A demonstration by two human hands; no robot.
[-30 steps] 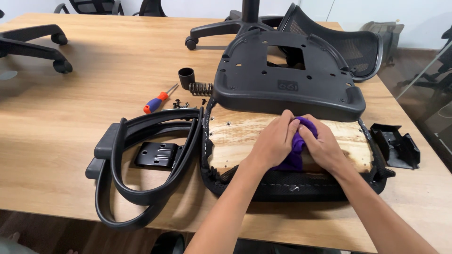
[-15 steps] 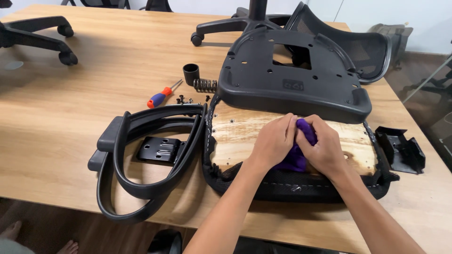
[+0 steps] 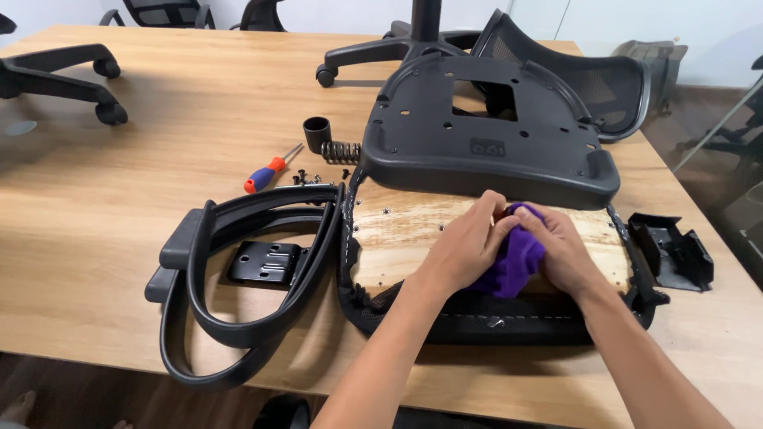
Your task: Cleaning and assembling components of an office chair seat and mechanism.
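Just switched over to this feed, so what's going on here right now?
A person has both hands on a purple cloth, the left hand and right hand pressing it onto the bare wooden seat board of an upturned chair seat. A black plastic seat cover lies just behind it on the table. Two black armrests, a metal bracket, a screwdriver, loose screws and a spring lie to the left.

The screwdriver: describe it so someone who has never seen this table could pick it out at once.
Start at the big black plastic seat pan propped on the wooden table. Left of it lie a short black tube with a coil spring, then a scatter of small black screws. The screwdriver lies just left of those, the only brightly coloured tool there, with an orange and blue handle.
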